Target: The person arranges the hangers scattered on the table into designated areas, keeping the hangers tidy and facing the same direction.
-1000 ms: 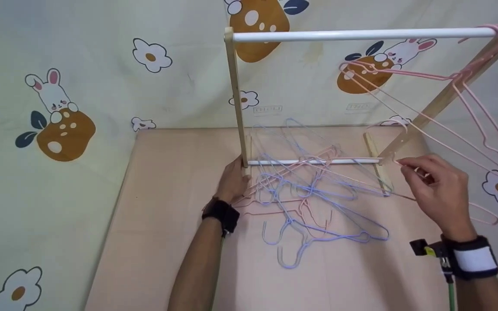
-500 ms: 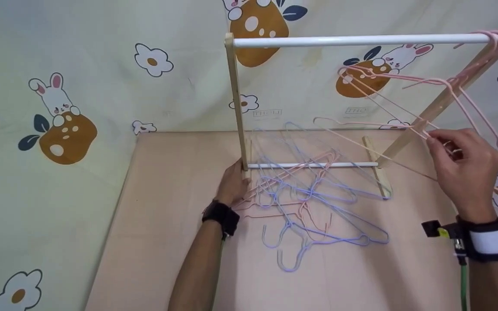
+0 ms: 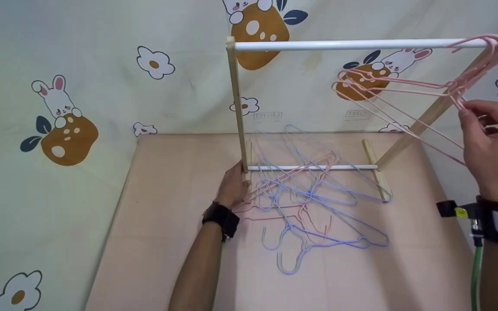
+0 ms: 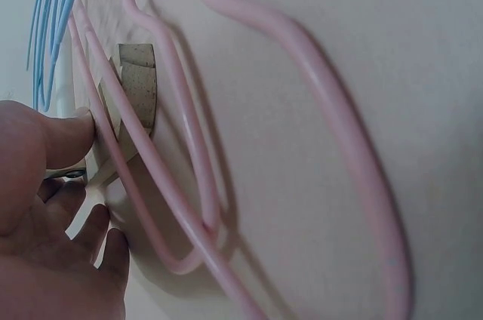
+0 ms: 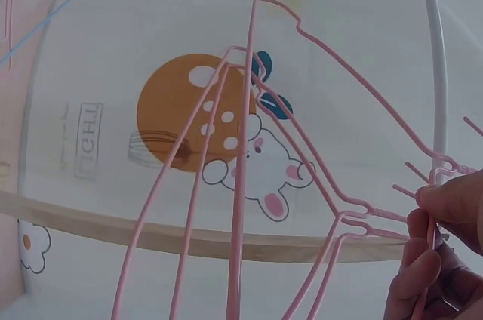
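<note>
My right hand pinches a pink wire hanger just below its hook, at the right end of the white top rail. The hook overlaps the rail beside other pink hangers hung there. In the right wrist view, thumb and fingers close on the held hanger's wire. At the lower left of the wooden rack, my left hand grips the post near its foot. The left wrist view shows thumb and fingers around the wooden foot.
Blue hangers and pink hangers lie tangled over and in front of the rack's white lower bar. A patterned wall covering stands behind the pinkish tabletop.
My right hand has risen to the right, carrying the pink hanger from low beside the rack up to the top rail. The left hand stays on the rack's post.
</note>
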